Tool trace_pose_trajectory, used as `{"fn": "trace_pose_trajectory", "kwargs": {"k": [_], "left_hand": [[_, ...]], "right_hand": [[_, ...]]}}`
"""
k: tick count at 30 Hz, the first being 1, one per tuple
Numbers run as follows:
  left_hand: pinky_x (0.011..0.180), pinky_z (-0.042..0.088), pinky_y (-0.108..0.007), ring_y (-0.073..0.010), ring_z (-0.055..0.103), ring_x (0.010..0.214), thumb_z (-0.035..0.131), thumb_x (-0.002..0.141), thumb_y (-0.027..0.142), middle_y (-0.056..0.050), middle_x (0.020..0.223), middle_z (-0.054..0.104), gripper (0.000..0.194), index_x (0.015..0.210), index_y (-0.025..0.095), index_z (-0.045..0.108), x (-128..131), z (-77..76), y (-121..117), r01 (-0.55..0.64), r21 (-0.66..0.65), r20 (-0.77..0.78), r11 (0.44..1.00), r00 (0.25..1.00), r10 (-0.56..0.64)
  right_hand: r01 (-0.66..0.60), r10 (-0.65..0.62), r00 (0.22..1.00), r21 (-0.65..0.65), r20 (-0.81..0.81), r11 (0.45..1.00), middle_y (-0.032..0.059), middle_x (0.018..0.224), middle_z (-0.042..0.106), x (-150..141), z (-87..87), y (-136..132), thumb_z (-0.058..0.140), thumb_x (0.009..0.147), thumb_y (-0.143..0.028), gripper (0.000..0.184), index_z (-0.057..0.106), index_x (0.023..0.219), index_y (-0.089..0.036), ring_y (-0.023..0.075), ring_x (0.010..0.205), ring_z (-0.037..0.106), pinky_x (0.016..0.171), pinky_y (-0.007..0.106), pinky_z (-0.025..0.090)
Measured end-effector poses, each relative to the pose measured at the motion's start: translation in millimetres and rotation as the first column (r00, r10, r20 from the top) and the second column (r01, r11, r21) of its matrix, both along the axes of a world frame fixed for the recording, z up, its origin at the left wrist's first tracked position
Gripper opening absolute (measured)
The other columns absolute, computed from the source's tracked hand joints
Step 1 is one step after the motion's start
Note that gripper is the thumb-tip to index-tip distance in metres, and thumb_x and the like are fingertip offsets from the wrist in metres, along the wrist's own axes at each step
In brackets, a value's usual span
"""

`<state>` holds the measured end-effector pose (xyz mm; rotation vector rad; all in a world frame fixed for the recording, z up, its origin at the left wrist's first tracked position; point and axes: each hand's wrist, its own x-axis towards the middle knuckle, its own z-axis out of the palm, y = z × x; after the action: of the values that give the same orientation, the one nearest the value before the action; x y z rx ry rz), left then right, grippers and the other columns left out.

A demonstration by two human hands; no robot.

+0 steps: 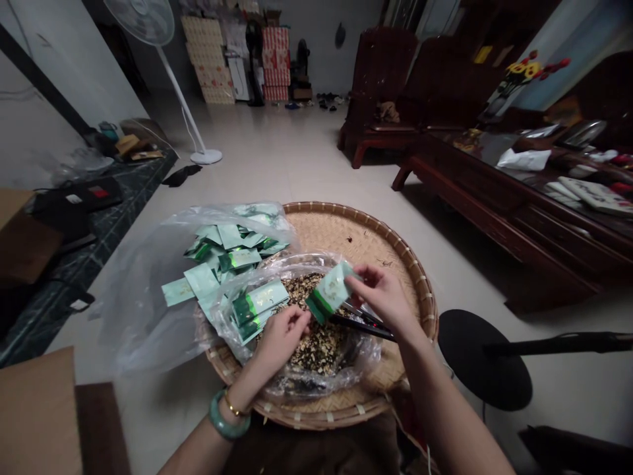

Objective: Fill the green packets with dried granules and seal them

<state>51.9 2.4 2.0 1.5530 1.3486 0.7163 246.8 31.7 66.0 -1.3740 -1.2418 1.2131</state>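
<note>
One packet (pixel 330 292) pinched by the right hand (pixel 376 294) — mix (pixel 316 353) beneath, perhaps so nothing's lost — left hand (pixel 281 334) curled nearby, grip unclear.

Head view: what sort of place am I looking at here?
Probably a home living room: a dark reddish-brown wooden seat with a tall back, a long, low dark wooden table and a white pedestal fan suggest it.

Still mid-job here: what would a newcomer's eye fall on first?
Probably the green packet pinched in the right hand, above the flaky mix in the clear plastic bag on the round woven tray. Next, the heap of similar packets spilling from the larger bag at the tray's far-left side. Then the green bangle on the wrist of the left hand.
</note>
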Motion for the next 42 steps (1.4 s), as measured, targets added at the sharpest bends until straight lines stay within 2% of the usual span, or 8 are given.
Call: {"fn": "trace_pose_trajectory", "kwargs": {"k": [2, 5, 11, 17, 26, 29, 34, 42], "left_hand": [[0.063, 0.046, -0.031, -0.0188, 0.059, 0.064, 0.050, 0.087, 0.032, -0.005, 0.072, 0.065, 0.021, 0.079, 0.018, 0.063, -7, 1.5, -2, 0.047, 0.247, -0.289, 0.968, 0.957, 0.028], [0.083, 0.046, -0.039, -0.0268, 0.057, 0.094, 0.047, 0.089, 0.022, -0.012, 0.100, 0.066, 0.021, 0.098, 0.017, 0.065, -23, 3.8, 4, 0.093, 0.468, -0.503, 0.879, 0.846, 0.179], [0.089, 0.042, -0.043, -0.0316, 0.050, 0.103, 0.047, 0.090, 0.024, -0.016, 0.115, 0.059, 0.036, 0.121, 0.010, 0.056, -56, 2.0, 27, 0.163, 0.424, -0.749, 0.891, 0.616, 0.244], [0.085, 0.043, -0.040, -0.0299, 0.051, 0.095, 0.056, 0.083, 0.025, -0.013, 0.100, 0.060, 0.030, 0.110, 0.014, 0.065, -59, 6.4, 36, 0.156, 0.334, -0.785, 0.930, 0.592, 0.182], [0.085, 0.041, -0.040, -0.0296, 0.051, 0.095, 0.056, 0.082, 0.027, -0.012, 0.097, 0.061, 0.028, 0.106, 0.014, 0.065, -63, 2.8, 44, 0.182, 0.282, -0.803, 0.942, 0.582, 0.128], [0.084, 0.042, -0.039, -0.0293, 0.051, 0.095, 0.057, 0.081, 0.027, -0.012, 0.100, 0.060, 0.030, 0.108, 0.014, 0.063, -63, 3.3, 46, 0.174, 0.291, -0.804, 0.941, 0.578, 0.141], [0.086, 0.041, -0.039, -0.0287, 0.052, 0.095, 0.057, 0.081, 0.024, -0.011, 0.096, 0.062, 0.023, 0.100, 0.013, 0.064, -62, 5.1, 48, 0.180, 0.251, -0.800, 0.951, 0.592, 0.099], [0.085, 0.041, -0.038, -0.0278, 0.055, 0.096, 0.060, 0.079, 0.025, -0.012, 0.098, 0.063, 0.029, 0.106, 0.015, 0.063, -61, 7.6, 49, 0.176, 0.264, -0.825, 0.948, 0.551, 0.128]], "right_hand": [[-0.034, 0.040, 0.994, 0.062, -0.099, 0.997, 0.0035, 0.074, 0.068, -17, 18.0, 13, 0.067, 0.076, -0.031, 0.023, 0.059, 0.091, -0.015, 0.0114, 0.055, 0.064, 0.052, 0.024, 0.056], [-0.267, 0.285, 0.927, 0.102, -0.243, 0.958, 0.0115, 0.116, 0.065, -46, 33.8, 26, 0.066, 0.079, -0.025, 0.053, 0.047, 0.128, -0.018, 0.0162, 0.090, 0.068, 0.079, 0.031, 0.060], [-0.421, 0.427, 0.898, 0.076, -0.105, 0.904, 0.0071, 0.107, 0.068, -45, 3.4, 22, 0.063, 0.083, -0.025, 0.028, 0.062, 0.110, -0.019, 0.0168, 0.096, 0.066, 0.087, 0.036, 0.056], [-0.367, 0.351, 0.909, 0.028, 0.226, 0.930, 0.0068, 0.098, 0.072, -23, -39.7, 1, 0.060, 0.084, -0.024, 0.022, 0.065, 0.104, -0.018, 0.0178, 0.087, 0.067, 0.082, 0.038, 0.054], [-0.311, 0.214, 0.869, 0.157, 0.446, 0.937, 0.0068, 0.100, 0.071, -7, -54.5, -32, 0.054, 0.087, -0.027, 0.022, 0.065, 0.105, -0.020, 0.0209, 0.089, 0.066, 0.082, 0.038, 0.052], [-0.266, 0.028, 0.748, 0.260, 0.663, 0.928, 0.0099, 0.108, 0.067, 13, -65.9, -40, 0.058, 0.084, -0.026, 0.031, 0.062, 0.114, -0.021, 0.0263, 0.101, 0.060, 0.088, 0.045, 0.048], [-0.244, -0.047, 0.448, 0.173, 0.893, 0.954, 0.0133, 0.115, 0.063, 37, -88.6, -47, 0.063, 0.078, -0.022, 0.050, 0.052, 0.127, -0.020, 0.0321, 0.105, 0.056, 0.085, 0.047, 0.046], [-0.109, -0.243, 0.326, 0.292, 0.914, 0.950, 0.0160, 0.111, 0.059, 42, -97.1, -43, 0.057, 0.082, -0.023, 0.049, 0.047, 0.130, -0.020, 0.0332, 0.097, 0.054, 0.077, 0.046, 0.046]]}}
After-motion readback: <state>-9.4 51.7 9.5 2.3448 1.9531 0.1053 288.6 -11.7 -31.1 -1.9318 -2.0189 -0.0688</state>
